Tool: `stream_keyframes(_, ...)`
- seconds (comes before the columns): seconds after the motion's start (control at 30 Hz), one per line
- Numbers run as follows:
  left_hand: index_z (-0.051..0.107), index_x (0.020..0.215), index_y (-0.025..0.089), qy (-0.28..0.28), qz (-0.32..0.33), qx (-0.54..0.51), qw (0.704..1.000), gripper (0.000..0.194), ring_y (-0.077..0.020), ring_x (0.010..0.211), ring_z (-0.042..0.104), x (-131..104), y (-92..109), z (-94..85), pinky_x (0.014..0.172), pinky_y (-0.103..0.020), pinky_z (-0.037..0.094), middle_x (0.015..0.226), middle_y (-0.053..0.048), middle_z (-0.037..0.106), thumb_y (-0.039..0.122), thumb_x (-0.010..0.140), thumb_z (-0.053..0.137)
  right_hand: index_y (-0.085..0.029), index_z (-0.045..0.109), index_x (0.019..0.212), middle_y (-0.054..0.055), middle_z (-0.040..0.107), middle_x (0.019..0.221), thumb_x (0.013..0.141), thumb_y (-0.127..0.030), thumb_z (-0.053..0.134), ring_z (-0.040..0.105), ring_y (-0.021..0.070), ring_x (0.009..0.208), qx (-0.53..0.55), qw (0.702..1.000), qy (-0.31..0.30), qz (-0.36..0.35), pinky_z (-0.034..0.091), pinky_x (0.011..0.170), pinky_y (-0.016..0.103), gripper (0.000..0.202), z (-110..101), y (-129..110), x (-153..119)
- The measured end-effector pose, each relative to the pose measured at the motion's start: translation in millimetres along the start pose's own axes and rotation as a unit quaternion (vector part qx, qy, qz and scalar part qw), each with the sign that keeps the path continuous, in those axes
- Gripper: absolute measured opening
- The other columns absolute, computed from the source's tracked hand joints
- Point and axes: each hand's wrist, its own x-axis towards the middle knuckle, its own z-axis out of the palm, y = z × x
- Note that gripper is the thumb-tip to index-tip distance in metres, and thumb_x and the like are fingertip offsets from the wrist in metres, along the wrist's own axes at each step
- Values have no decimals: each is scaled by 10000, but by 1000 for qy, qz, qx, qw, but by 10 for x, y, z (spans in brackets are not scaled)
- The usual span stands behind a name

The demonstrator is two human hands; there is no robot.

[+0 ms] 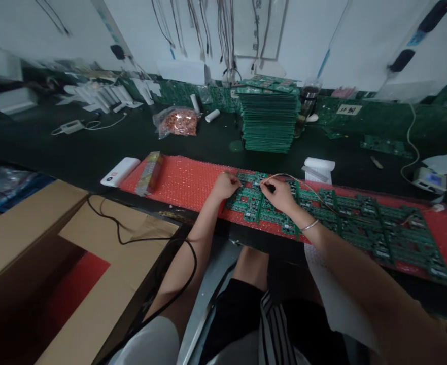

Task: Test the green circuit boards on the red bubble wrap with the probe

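Circuit boards (360,205) lie flat in a row on red bubble wrap (193,177) over the table (204,147), stretching from beneath the fingers toward four o'clock. Their long axis runs from ten to four. The right hand (278,195) has its fingers closed in a pinch on one end of a thin cable (284,175), which arcs over the boards toward four o'clock. At nine o'clock from it, the left hand (226,185) bends its fingers close together at the row's near-left end; whether they grip anything, I cannot tell.
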Motion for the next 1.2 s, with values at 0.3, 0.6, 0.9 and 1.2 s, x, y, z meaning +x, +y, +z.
stream_keyframes(0.3,726,652,162,14,-6,21,1000,137,-184,738,641,-10,3,47,772,-300,508,669,-36,702,121,728,620,-206,702,832,64,758,870,862,-338,568,709,215,812,-5,1000,5,0,547,765,338,191,0,5,-3)
stream_keyframes(0.6,685,1034,133,62,-21,30,997,216,-205,886,666,-194,32,-10,829,-316,531,974,-102,703,173,888,532,-211,701,817,55,755,833,859,-347,564,698,200,755,0,1000,15,6,543,716,313,197,5,-22,1)
stream_keyframes(0.9,606,1304,136,-22,84,238,967,479,-312,1238,528,-567,203,58,1075,-456,432,1352,-187,526,455,997,424,-197,705,846,59,749,836,851,-328,572,691,193,758,-2,1000,-5,22,538,750,315,186,-12,-27,-5)
stream_keyframes(1.2,590,1297,98,-71,25,340,938,523,-356,1219,545,-518,546,-65,971,-443,485,1315,-234,570,478,982,419,-200,656,729,25,707,740,832,-282,601,682,178,757,65,986,25,155,523,761,305,143,-199,-85,600)
